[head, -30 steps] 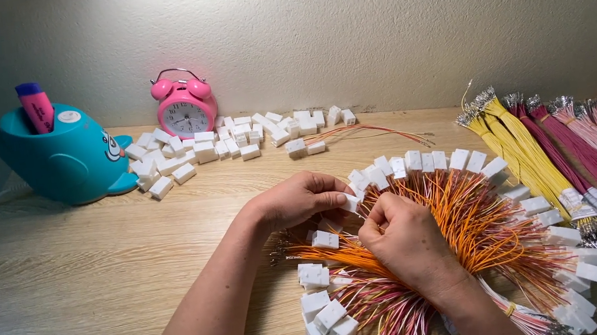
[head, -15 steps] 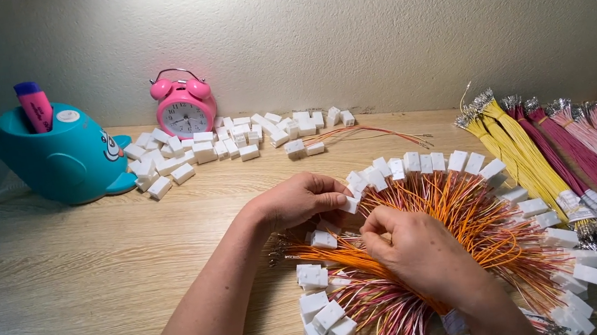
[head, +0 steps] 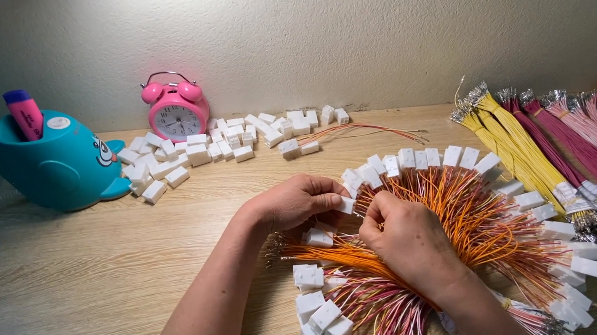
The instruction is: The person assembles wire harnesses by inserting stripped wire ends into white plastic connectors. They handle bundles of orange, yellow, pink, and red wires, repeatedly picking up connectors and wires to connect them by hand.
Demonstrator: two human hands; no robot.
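Just right of the frame's centre, the left hand (head: 295, 202) pinches a small white connector (head: 347, 205) between thumb and fingertips, closed firmly on it. The right hand (head: 408, 241) sits immediately to the lower right, its fingers curled and meeting the same connector from the other side; its fingertips are bunched as if pinching a thin wire at the connector, but the wire itself is too fine to make out. The two hands touch at the connector.

Under and around both hands spreads a fan of finished wire assemblies (head: 475, 221), orange and pink wires radiating outward, each ending in a white connector along the outer arc. The right wrist lies across this fan, covering its middle.

In the upper middle of the frame lies a loose pile of white connectors (head: 226, 142) on the wooden table (head: 70, 297), with one wired connector (head: 300, 146) just below the pile's right end. A pink alarm clock (head: 176, 114) stands behind the pile. At the upper left stands a teal whale-shaped holder (head: 53, 169) with a pink marker (head: 25, 113) upright in it. Along the right edge lie bundles of yellow, magenta, pink and orange wires (head: 572, 147), well clear of the hands.
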